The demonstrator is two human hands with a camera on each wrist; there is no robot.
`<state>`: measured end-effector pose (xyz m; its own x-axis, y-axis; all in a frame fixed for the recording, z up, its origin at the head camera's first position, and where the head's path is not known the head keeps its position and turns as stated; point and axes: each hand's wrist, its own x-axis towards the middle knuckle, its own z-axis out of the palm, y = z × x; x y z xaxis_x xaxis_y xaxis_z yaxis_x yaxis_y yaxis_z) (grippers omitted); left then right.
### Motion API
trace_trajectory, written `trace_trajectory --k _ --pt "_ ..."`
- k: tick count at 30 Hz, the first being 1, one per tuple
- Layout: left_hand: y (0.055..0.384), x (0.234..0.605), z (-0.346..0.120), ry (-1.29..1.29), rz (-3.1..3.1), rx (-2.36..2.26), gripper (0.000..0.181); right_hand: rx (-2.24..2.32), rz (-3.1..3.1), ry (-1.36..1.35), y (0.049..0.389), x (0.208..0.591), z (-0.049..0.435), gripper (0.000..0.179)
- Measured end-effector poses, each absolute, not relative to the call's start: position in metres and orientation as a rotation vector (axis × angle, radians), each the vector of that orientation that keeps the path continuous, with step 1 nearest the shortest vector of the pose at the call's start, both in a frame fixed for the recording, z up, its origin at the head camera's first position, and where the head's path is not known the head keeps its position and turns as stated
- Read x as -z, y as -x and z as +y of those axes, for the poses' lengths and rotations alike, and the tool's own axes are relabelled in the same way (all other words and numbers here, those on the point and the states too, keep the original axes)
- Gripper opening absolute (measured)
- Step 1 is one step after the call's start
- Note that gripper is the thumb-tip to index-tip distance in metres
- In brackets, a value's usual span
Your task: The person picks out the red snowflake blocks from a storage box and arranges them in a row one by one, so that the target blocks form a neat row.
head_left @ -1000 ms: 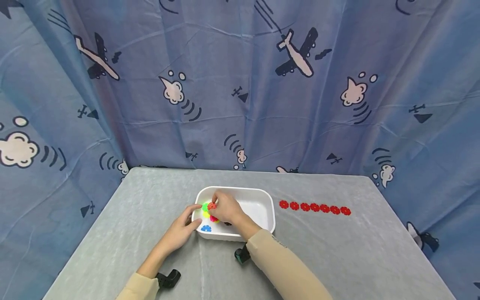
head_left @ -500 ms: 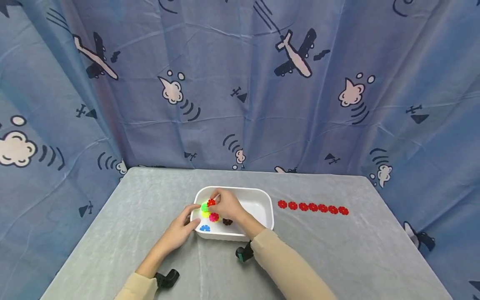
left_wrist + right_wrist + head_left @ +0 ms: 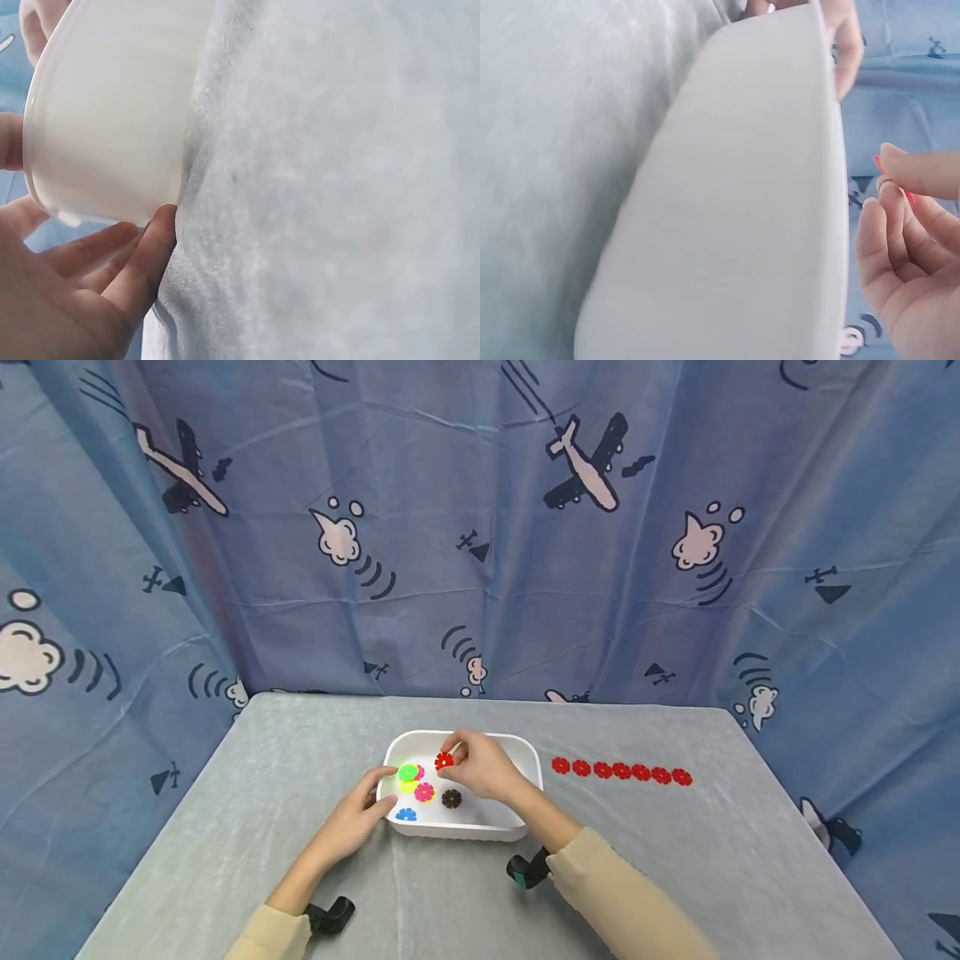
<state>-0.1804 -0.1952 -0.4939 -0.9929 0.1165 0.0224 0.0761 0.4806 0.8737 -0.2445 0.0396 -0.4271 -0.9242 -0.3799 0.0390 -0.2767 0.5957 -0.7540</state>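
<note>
My right hand pinches a red snowflake disc between thumb and fingertips, above the white plastic tray. In the right wrist view only a thin red edge of the disc shows. My left hand grips the tray's left end. In the left wrist view some of its fingers lie against the tray's outer wall and one fingertip reaches over the rim. Inside the tray lie a green disc, a pink disc, a dark brown disc and a blue disc, with yellow and pink ones partly covered.
Several red snowflake discs form a row on the grey cloth-covered table, right of the tray. Behind the table hangs a blue curtain with airplane prints. Each wrist wears a black camera.
My right hand has lifted the red disc off the pile and carried it to the right, uncovering the pink and brown discs. My left hand stays at the tray's end.
</note>
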Motion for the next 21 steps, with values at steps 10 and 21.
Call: trace_trajectory --k 10,21 --pt "0.182 0.493 -0.197 -0.168 2.657 -1.571 0.046 1.320 2.751 0.568 0.233 0.414 0.092 0.025" --pt "0.181 0.493 -0.197 -0.155 2.641 -1.562 0.047 1.391 2.846 0.464 0.234 0.422 0.171 0.033"
